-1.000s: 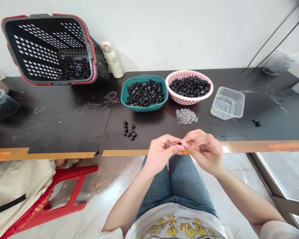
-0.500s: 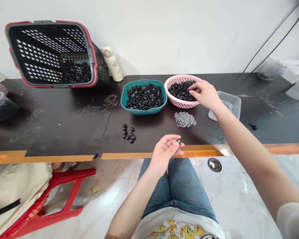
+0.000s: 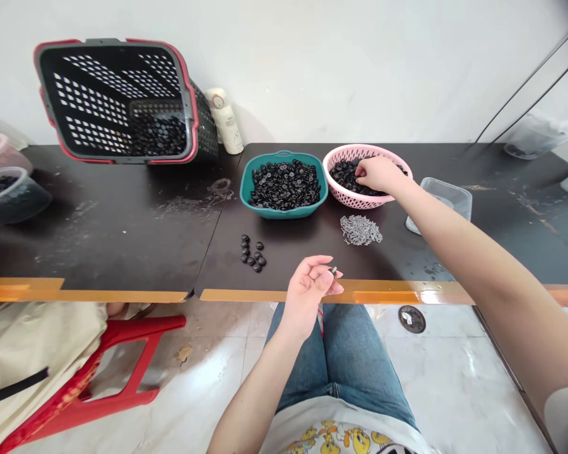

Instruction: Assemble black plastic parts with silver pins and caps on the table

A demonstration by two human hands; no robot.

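My left hand (image 3: 313, 282) is over the taped front edge of the table, its thumb and fingers pinching a small screw (image 3: 333, 270). The screw's shiny metal shaft points up; a dark piece seems to be at its base, mostly hidden by the fingers. My right hand (image 3: 378, 174) reaches into a pink basket (image 3: 360, 200) of small black pieces, fingertips closed down among them; what they grip is hidden. In front of that basket lies a pile of silver screws (image 3: 361, 231). A teal basin (image 3: 284, 213) full of black disc-shaped pieces stands to its left.
Several round black pieces (image 3: 257, 255) lie on the table at centre-left. A clear plastic box (image 3: 457, 200) stands right of the pink basket. Further left are a tilted black crate (image 3: 189, 101), a white bottle (image 3: 228, 129) and a clear tub (image 3: 23, 195). A red stool (image 3: 144, 366) stands below.
My right hand has moved deeper into the pink basket, its fingers now down among the black pieces. My left hand keeps its pinch near the edge. The whole view has shifted slightly.
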